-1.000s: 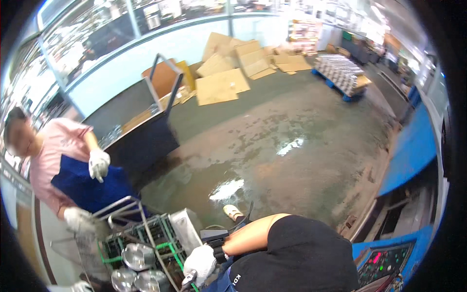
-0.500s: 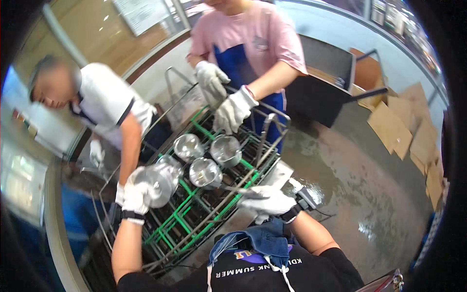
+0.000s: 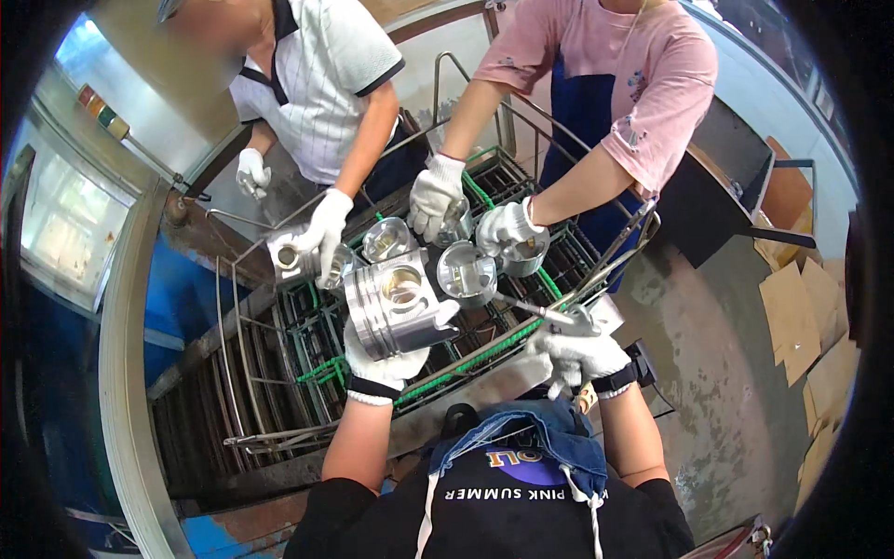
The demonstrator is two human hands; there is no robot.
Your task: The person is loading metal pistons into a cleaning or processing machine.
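A large metal piston [image 3: 399, 310] is gripped from below in the closed left hand [image 3: 382, 363], held above the green wire rack [image 3: 484, 354] near its near edge, long axis sideways. The rack's frame is clasped by the right hand [image 3: 582, 356].

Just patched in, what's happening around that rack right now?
Three people in white gloves work at a green-and-steel wire rack. The camera wearer's left hand holds up a shiny grooved metal piston; the right hand grips a thin metal tool. Across the rack, a person in a pink shirt and one in a white shirt handle similar pistons.
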